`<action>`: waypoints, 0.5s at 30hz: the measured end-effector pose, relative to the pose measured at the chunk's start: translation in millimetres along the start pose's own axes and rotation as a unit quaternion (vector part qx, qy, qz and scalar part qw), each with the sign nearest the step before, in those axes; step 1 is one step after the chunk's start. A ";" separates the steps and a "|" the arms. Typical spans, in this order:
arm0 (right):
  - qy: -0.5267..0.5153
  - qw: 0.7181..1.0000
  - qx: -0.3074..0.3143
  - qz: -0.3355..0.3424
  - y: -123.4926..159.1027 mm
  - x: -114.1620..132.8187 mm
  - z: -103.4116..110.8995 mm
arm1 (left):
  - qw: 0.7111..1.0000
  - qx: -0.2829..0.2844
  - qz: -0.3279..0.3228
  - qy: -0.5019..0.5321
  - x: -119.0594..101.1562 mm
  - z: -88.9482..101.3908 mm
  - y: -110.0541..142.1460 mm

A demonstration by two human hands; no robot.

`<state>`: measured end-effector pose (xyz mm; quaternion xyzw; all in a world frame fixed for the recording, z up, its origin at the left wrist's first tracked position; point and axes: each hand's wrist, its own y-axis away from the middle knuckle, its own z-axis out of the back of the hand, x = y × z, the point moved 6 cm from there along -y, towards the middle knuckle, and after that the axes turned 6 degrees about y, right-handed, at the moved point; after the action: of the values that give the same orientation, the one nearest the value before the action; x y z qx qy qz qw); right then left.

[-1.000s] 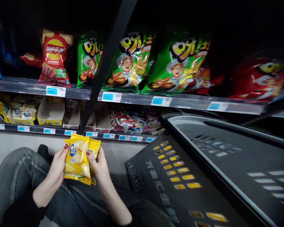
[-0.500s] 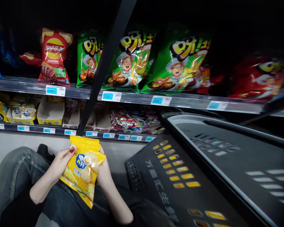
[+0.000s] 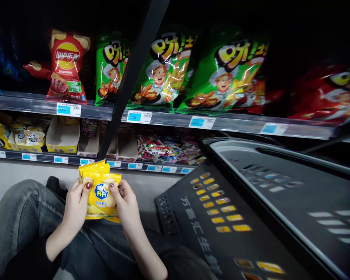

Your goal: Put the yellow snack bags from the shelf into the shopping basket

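Note:
Several small yellow snack bags [image 3: 100, 212] are held together in front of my lap, the front one showing a blue logo and pictured chips. My left hand [image 3: 76, 204] grips their left side, its thumb pressed on the front. On the right side, my right hand [image 3: 126, 202] pinches the bags with its thumb in front and fingers curled behind. The back bag stands out above the front one at the upper left. How many bags lie behind is hidden.
A dark grey shopping basket [image 3: 192, 241] stands at the right, yellow packs showing through its holes. Ahead, the upper shelf carries a red chip bag [image 3: 66, 68] and green snack bags [image 3: 160, 74]. Below are an open carton [image 3: 62, 138] and candy packs [image 3: 156, 147]. A dark post [image 3: 131, 70] crosses the shelves.
The bags have turned more upright and shifted slightly left. My right hand has come from behind them to their front right edge, its thumb now on the front.

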<state>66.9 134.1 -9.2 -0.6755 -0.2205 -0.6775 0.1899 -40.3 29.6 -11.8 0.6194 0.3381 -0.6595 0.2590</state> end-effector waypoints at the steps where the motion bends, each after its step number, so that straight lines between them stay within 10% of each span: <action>1: -0.021 1.000 -0.016 0.001 -1.3 1.7 3.8 | 1.000 -0.002 -0.002 0.004 -1.2 1.5 -0.9; 6: -0.146 0.988 -0.053 -0.020 -12.1 13.6 30.5 | 0.988 -0.016 0.078 0.130 0.3 15.6 -13.8; 15: -0.343 0.910 0.217 -0.084 6.8 25.7 11.6 | 0.915 0.016 0.179 0.361 -19.6 9.7 -10.7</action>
<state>79.9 135.9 16.7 -0.7871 -0.4700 -0.3531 0.1867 -52.8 27.4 9.0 0.8695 0.2814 -0.3393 0.2228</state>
